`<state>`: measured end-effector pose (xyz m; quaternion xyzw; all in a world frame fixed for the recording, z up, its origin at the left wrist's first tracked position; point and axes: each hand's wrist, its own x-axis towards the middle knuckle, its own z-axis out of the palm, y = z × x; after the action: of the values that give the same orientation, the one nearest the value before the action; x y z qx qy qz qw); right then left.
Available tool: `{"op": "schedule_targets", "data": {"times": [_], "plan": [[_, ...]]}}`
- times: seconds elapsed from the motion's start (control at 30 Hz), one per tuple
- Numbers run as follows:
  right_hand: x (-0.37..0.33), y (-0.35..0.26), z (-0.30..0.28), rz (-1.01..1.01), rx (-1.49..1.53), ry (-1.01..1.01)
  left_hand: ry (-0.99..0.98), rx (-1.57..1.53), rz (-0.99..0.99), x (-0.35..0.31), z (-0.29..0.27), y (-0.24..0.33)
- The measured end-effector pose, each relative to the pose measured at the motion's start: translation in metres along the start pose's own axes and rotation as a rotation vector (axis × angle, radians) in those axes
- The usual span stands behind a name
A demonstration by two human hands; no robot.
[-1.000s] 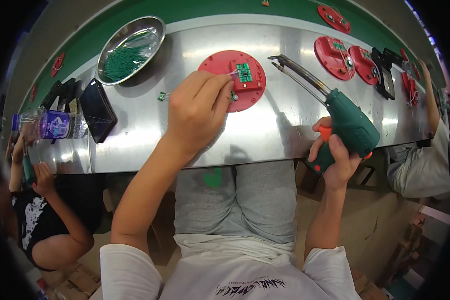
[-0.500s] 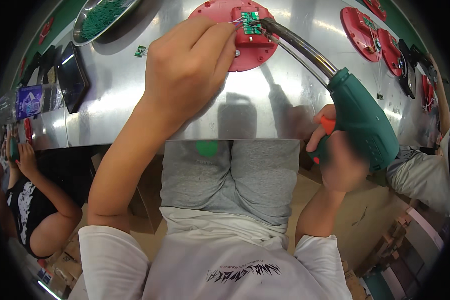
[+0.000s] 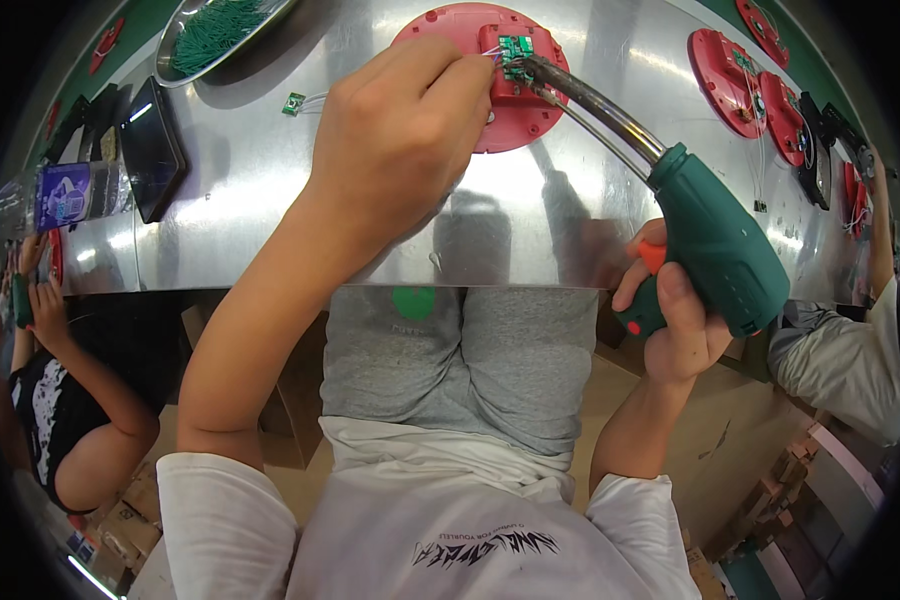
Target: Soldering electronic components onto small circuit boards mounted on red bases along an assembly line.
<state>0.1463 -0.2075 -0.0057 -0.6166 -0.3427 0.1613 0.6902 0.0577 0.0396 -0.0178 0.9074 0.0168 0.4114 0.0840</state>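
My right hand (image 3: 682,300) is wrapped round the grip of a green soldering gun (image 3: 727,240) with an orange trigger. Its long metal tube reaches up and left, and the tip meets a green circuit board (image 3: 516,50). That board sits on a raised block of a round red plastic housing (image 3: 530,118) on the metal bench. My left hand (image 3: 400,130) covers the housing's left part, thumb and fingers pinched on thin pale wires (image 3: 492,53) at the board's left edge. A small green board (image 3: 293,104) on pale wires lies left of that hand.
A metal bowl of green wires (image 3: 215,35) stands at the far left, above a dark flat tablet-like object (image 3: 152,150). More red housings (image 3: 727,85) with wires lie at the right. Co-workers sit on both sides; one person's arm (image 3: 100,370) shows at left.
The housing and my left hand appear slightly lower and further right. The soldering gun has barely shifted, and its tip stays at the board. My grips are unchanged.
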Motion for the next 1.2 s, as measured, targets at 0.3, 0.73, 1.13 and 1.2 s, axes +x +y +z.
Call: {"op": "schedule_targets", "data": {"times": [0.3, 0.73, 1.13, 1.2], "plan": [[0.002, -0.002, -0.001, 0.068, 0.018, -0.008, 0.03, 0.006, 0.021, 0.003, 0.0, -0.002], [0.017, -0.017, -0.037, -0.078, 0.038, 0.311, -0.023, -0.054, -0.054, 0.006, -0.007, 0.006], [0.043, -0.001, -0.113, -0.028, 0.32, 0.541, -0.122, 0.047, -0.212, 0.057, 0.022, -0.023], [0.038, 0.001, -0.11, -0.138, 0.368, 0.619, -0.143, 0.045, -0.227, 0.09, 0.056, -0.049]]}}
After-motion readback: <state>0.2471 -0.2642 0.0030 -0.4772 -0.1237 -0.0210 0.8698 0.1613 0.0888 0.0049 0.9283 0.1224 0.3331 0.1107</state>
